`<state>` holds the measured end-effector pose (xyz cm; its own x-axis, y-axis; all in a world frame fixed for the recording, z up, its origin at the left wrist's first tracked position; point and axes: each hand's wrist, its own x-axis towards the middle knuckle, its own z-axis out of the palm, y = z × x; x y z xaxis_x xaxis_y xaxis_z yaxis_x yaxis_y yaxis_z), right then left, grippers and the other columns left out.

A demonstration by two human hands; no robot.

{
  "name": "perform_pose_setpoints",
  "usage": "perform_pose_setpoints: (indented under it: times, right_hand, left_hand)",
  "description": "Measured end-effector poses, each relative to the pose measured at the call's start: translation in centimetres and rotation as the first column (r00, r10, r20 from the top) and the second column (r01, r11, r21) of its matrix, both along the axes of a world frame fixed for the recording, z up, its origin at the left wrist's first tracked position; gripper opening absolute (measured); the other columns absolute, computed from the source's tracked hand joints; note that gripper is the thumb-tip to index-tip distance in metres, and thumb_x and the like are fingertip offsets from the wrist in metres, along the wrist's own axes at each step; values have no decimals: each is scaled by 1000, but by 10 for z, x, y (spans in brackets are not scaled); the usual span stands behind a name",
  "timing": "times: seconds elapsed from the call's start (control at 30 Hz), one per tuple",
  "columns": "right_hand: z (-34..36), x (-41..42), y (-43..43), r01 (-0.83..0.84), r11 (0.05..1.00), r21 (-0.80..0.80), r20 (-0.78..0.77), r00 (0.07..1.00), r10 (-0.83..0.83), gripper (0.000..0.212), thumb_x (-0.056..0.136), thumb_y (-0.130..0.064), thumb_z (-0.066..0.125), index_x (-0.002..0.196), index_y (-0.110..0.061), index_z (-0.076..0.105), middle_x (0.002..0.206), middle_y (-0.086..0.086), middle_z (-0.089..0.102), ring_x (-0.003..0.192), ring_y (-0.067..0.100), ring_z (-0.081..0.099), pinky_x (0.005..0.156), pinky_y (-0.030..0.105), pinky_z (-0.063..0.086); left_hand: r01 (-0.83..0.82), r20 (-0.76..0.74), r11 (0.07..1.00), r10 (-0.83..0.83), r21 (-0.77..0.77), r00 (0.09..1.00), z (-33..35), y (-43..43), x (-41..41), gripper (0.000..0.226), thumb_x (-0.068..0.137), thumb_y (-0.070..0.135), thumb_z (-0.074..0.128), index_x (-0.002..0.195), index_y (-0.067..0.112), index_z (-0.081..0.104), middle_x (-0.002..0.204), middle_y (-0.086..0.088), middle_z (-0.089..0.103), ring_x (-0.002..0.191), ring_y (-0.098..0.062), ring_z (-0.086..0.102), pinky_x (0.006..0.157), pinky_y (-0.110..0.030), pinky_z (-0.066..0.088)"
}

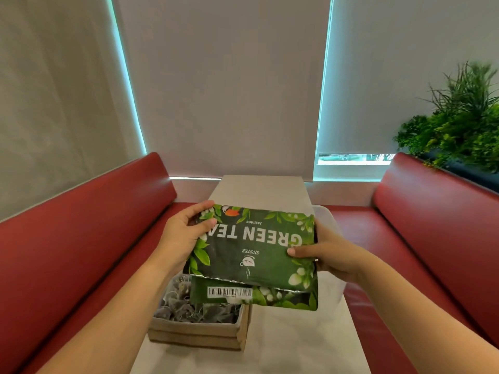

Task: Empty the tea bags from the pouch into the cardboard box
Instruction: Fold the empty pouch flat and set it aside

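A green pouch printed "GREEN TEA" hangs upside down above the table, its open silver-lined mouth pointing down toward me. My left hand grips its left side and my right hand grips its right side. Directly under the mouth stands the cardboard box, its far part hidden by the pouch. Several grey pyramid tea bags with strings lie in the box.
A narrow white table runs between two red benches. A translucent plastic container sits behind my right hand. A green plant stands at the right, with drawn window blinds ahead.
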<state>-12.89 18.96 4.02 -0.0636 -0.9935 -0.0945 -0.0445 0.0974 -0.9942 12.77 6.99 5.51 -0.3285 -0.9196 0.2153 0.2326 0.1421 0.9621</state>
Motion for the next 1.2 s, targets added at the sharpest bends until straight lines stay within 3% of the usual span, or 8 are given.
perform_pose_setpoints:
  times: [0.13, 0.23, 0.33, 0.5, 0.83, 0.97, 1.07, 1.2]
  right_hand:
    - [2, 0, -6, 47, 992, -121, 34, 999, -43, 63, 77, 6, 69, 131, -13, 42, 119, 15, 65, 106, 31, 65, 86, 46, 54]
    - [7, 7, -9, -44, 993, -109, -140, 990, 29, 48, 83, -2, 67, 126, -14, 50, 116, 12, 67, 103, 28, 66, 90, 47, 53]
    - [10, 23, -14, -135, 985, -110, -252, 962, 103, 37, 87, -12, 65, 122, -16, 54, 114, 8, 69, 103, 25, 67, 90, 47, 53]
    - [11, 42, -20, -147, 980, -133, -275, 956, 106, 23, 94, -26, 54, 115, -18, 58, 108, 5, 72, 96, 23, 70, 89, 46, 54]
    - [-8, 90, -51, -286, 957, -49, -333, 908, 254, 27, 86, -9, 66, 111, -4, 59, 110, 16, 69, 99, 29, 68, 87, 52, 54]
    - [-19, 133, -72, -323, 946, -15, -382, 877, 293, 27, 86, -13, 66, 111, -19, 62, 109, 9, 71, 101, 28, 67, 89, 52, 53]
    - [-28, 175, -88, -392, 920, 19, -530, 776, 342, 29, 82, -23, 69, 104, -39, 61, 97, -10, 72, 95, 2, 66, 87, 28, 51]
    - [-48, 237, -111, -444, 891, 94, -498, 754, 428, 24, 84, -14, 68, 107, -17, 60, 100, 0, 72, 94, 6, 67, 86, 30, 54]
  left_hand:
    - [-78, 316, 968, 153, -237, 936, -8, -6, 6, 46, 78, 7, 74, 112, 33, 56, 110, 5, 59, 102, -13, 59, 86, -29, 52]
    - [118, 716, 870, 308, -478, 627, -5, -9, 14, 65, 68, 48, 79, 123, 47, 46, 126, 16, 41, 120, -7, 37, 103, -34, 32]
    - [374, 838, 891, 13, -257, 545, 10, 7, 6, 54, 68, 65, 70, 115, 43, 58, 120, 24, 59, 112, 2, 55, 99, -29, 44]
    - [371, 725, 919, -162, -137, 670, 5, 12, 4, 30, 77, 40, 75, 102, 26, 69, 97, 4, 75, 89, -14, 71, 89, -42, 54]
    - [-29, 601, 947, 227, -320, 766, -33, -8, 77, 40, 73, 58, 63, 63, 21, 55, 53, 13, 60, 51, 0, 54, 54, -23, 42]
    - [-85, 584, 947, 259, -309, 769, -56, -25, 125, 50, 86, 60, 42, 63, 17, 51, 53, 8, 52, 54, -7, 49, 61, -37, 41]
    - [-87, 559, 981, 171, -174, 811, -63, -35, 159, 39, 86, 58, 45, 78, 26, 66, 80, 5, 72, 79, -11, 66, 80, -36, 49]
    - [-143, 543, 967, 238, -211, 806, -71, -52, 206, 37, 94, 44, 50, 78, 15, 65, 73, -2, 67, 73, -14, 63, 76, -38, 48]
